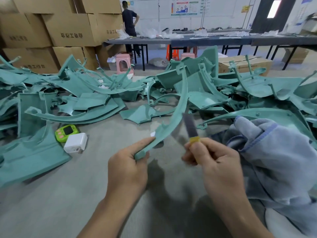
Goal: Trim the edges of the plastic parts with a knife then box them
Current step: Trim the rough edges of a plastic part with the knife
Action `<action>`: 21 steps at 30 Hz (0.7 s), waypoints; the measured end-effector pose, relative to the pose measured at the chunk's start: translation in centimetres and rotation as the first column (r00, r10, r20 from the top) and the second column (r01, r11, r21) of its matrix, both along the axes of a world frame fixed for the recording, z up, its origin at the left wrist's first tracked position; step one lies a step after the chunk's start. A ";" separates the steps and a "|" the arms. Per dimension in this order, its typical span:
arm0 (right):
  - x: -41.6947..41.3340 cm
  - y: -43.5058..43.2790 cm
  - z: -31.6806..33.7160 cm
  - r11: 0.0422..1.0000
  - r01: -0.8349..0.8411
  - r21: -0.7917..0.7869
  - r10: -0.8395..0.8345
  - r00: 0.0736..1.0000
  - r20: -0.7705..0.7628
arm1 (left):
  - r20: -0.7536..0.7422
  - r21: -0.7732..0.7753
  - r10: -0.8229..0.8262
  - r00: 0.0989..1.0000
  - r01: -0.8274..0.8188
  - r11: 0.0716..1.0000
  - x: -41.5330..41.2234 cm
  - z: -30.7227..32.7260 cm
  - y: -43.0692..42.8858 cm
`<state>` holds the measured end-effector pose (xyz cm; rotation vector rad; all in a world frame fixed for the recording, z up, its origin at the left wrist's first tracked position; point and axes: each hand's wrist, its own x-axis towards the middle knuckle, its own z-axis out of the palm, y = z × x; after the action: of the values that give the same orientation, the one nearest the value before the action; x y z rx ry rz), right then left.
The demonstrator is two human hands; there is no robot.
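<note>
Arcing up from the left hand (127, 167), the curved plastic strip (181, 103) is a long, narrow band of teal moulded plastic, smooth and faintly glossy, with a small tab along its lower stretch. The hand pinches the strip's squared-off bottom end between thumb and curled fingers, so the piece stands raised above the grey surface (51, 194) in the middle of the view.

Just right of it, the right hand (214, 162) is wrapped round the yellow handle of a knife (191, 126). Its flat dark blade points upward close beside the strip's inner edge; motion blur hides whether they touch.

Behind lies a wide heap of teal plastic parts (96, 93), made up of flat wedge-shaped panels and thin curved ribs tangled together. Near the left side sit a rounded lime-green gadget (67, 132) and, touching it, a white boxy charger (76, 143). A soft, rumpled blue-grey cloth (281, 155) fills the right foreground. Brown cardboard boxes (68, 30) are stacked at the back left.
</note>
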<state>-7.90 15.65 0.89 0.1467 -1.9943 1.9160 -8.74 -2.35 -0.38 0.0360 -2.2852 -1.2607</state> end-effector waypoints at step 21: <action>-2.0 2.5 -0.9 0.860 -0.010 0.511 -0.002 1.000 0.022 | 0.079 0.114 0.063 0.995 -0.072 0.991 -2.3 -2.2 -3.4</action>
<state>-9.91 18.18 -0.06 0.2669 -2.4755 1.3438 -11.06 -5.75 -2.61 0.2040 -2.2508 -1.3778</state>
